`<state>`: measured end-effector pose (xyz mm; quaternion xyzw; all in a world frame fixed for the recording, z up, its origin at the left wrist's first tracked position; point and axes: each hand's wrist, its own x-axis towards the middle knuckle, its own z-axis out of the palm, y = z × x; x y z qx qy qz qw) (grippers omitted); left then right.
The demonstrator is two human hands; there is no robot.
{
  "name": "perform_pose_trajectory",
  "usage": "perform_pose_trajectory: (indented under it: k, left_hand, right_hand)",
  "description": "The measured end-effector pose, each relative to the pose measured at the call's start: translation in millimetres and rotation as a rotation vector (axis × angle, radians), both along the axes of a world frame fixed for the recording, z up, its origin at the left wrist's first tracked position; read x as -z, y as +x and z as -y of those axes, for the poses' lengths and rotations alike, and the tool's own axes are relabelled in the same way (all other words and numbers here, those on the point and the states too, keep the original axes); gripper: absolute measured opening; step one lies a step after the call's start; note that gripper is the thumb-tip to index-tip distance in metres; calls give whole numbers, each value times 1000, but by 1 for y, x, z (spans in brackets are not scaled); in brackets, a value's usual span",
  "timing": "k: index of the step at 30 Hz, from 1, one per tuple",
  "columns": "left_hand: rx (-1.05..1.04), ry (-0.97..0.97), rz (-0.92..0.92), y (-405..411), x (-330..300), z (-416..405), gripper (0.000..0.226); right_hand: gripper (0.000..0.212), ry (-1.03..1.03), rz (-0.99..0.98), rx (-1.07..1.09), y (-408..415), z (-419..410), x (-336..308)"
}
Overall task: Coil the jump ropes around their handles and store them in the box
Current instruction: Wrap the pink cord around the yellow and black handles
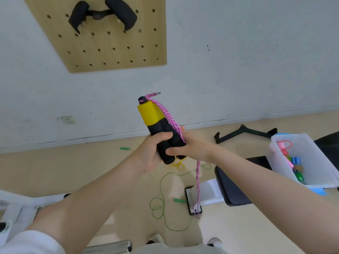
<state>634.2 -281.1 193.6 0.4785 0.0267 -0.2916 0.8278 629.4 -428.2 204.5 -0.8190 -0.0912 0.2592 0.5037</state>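
A pale wall (238, 61) fills the upper half of the frame, with a wooden pegboard (113, 52) at the upper left that carries a black two-grip bar (102, 14). Below the wall runs a beige floor (45, 171). At the right edge a white plastic box (315, 171) sits on a dark padded bench (233, 187); inside the box lie coiled ropes in pink, blue and green. A black V-shaped bar (244, 132) lies on the floor near the wall, just left of the box. In the middle of the frame both forearms reach forward and meet. The left hand (152, 153) is wrapped round the lower part of a pair of black and yellow handles (157, 129), held side by side and tilted up toward the wall. The right hand (190, 147) grips the same handles from the right, thumb across the black foam, and pins the pink rope (172, 121) against them. That rope runs down from the handle tops along their right side, passes under the right hand and hangs toward the floor at lower centre. On the floor beneath the hands lies a loose green rope (161, 202) with green handles, and a small yellow rope (178, 165) shows just under the held handles.
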Motion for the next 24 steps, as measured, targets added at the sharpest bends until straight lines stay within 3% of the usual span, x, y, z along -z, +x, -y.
perform_pose_trajectory:
  k: [2,4,8,11,14,17,18,19,20,22,23,24]
  left_hand:
    - [-65,82,21,-1,1,0,27]
    - [-134,138,9,0,3,1,24]
    - [-131,59,-45,1,-1,0,19]
    - [-107,-75,-105,-1,-2,-7,34]
    - [-105,-33,-104,-1,5,-18,48]
    - [-256,111,14,9,5,-41,94]
    - [-356,249,111,14,3,-54,113]
    - [-397,491,277,18,0,-66,123]
    - [-307,835,535,21,-3,-75,127]
    - [154,1479,1117,25,-6,-82,121]
    - [411,1671,1301,25,-6,-77,113]
    - [584,1787,1349,25,-6,-69,104]
  right_hand:
    - [16,-19,-14,-4,2,-1,4]
    - [36,-93,36,-42,7,-2,6]
    - [85,-473,464,-16,10,-19,7]
    - [66,-483,458,30,12,-30,1]
    - [51,-531,408,-11,16,-31,-1]
    - [48,-693,486,-23,21,-17,2]
    - [46,-760,506,-31,22,-10,4]
    - [45,-817,514,-46,22,-4,5]
    - [45,-856,513,-69,22,0,6]
    - [47,-885,520,-158,20,-2,7]
    - [48,-877,526,-215,19,-6,7]
    - [48,-862,531,-265,18,-11,7]
